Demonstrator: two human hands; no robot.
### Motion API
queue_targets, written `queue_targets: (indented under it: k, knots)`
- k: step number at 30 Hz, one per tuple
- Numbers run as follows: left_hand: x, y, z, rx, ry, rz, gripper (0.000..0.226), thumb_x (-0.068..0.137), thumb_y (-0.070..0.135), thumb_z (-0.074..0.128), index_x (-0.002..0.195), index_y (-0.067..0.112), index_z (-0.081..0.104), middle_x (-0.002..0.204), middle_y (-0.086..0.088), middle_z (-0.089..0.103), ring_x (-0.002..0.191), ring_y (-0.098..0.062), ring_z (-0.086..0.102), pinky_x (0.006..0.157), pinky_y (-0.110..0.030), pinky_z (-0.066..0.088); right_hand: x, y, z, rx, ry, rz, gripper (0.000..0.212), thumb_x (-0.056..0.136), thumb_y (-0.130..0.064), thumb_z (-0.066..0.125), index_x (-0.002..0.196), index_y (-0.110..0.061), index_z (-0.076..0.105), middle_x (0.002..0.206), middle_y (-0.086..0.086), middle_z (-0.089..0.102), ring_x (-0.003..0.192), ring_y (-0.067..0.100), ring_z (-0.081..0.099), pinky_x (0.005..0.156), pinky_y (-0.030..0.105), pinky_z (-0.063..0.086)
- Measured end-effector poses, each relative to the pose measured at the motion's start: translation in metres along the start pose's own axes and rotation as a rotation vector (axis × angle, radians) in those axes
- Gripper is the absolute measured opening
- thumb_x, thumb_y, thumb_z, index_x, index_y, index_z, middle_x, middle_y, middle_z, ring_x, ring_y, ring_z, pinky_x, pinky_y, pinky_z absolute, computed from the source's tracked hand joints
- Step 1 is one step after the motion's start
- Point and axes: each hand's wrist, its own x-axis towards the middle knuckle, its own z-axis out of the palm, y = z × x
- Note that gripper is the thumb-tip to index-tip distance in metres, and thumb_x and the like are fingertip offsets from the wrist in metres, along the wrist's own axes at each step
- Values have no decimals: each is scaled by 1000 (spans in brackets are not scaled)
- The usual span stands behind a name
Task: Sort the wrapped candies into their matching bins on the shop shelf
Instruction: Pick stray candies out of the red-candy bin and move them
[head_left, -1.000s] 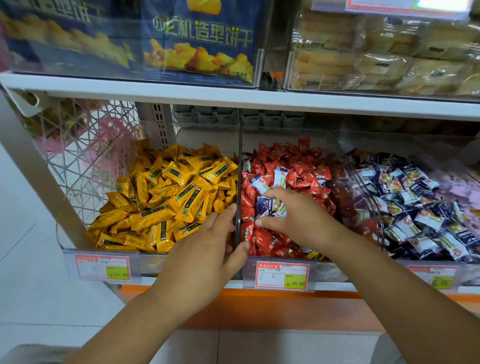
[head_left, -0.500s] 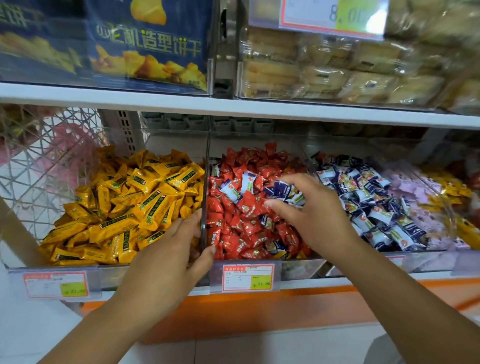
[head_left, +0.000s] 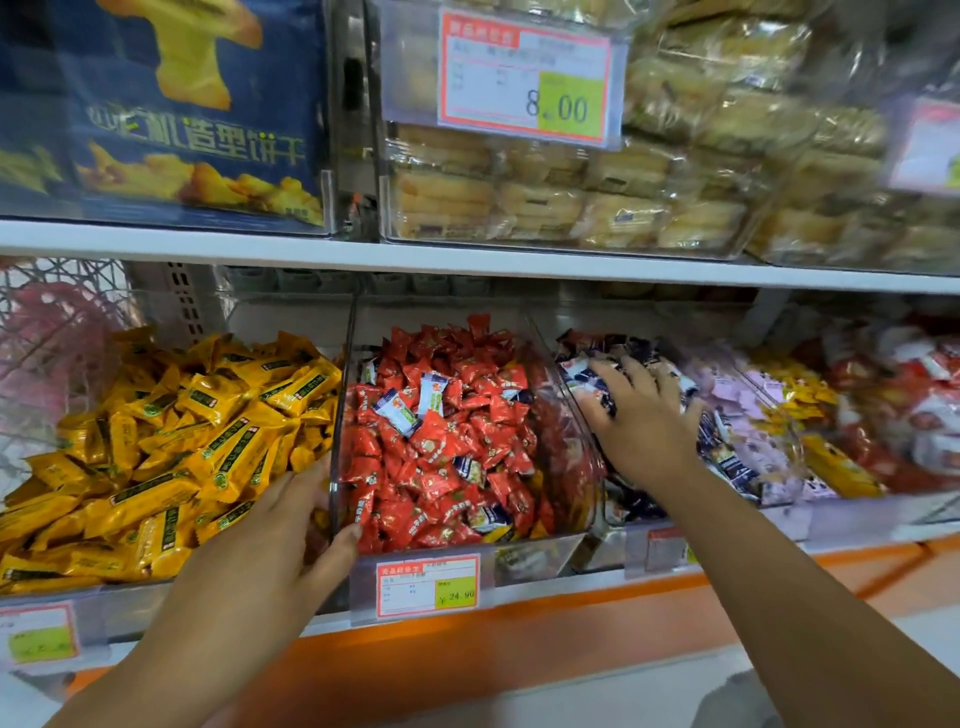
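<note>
A clear bin of red candies (head_left: 457, 447) stands mid-shelf, with a few stray blue-and-white candies (head_left: 399, 411) lying on top of the red ones. To its right is the bin of blue-and-white candies (head_left: 727, 462). My right hand (head_left: 644, 431) lies over that pile with its fingers spread, and blue-and-white wrappers show at its fingertips. My left hand (head_left: 270, 545) grips the clear left wall (head_left: 337, 415) of the red bin near the front, thumb on the red side, fingers on the yellow side.
A bin of yellow candies (head_left: 182, 441) sits at the left. Pink, yellow and red-white sweets (head_left: 883, 415) fill the bins further right. Price tags (head_left: 428, 587) line the shelf front. The upper shelf (head_left: 467, 254) carries a blue biscuit box and wrapped cakes.
My right hand has carried blue-and-white candies from the red bin rightwards into the blue-and-white bin and spread its fingers. The view has shifted right. The left hand stays on the divider.
</note>
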Motion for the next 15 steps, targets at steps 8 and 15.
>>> queue_targets:
  k: [8,15]
  knots:
    - [0,0,1,7,32,-19,61,86,52,54,141,49,26,113,22,47,88,-3,61,67,-33,54,19,-4,6,-74,-188,23,59,95,-64,16,150,-43,7,162,-4,3,148,33,-7,111,67,-3]
    - [0,-1,-1,13,7,5,63,86,59,47,143,46,22,113,24,45,92,-2,59,70,-30,54,16,-15,-37,185,-156,90,55,92,-71,21,129,-45,52,150,1,39,143,32,19,111,62,2]
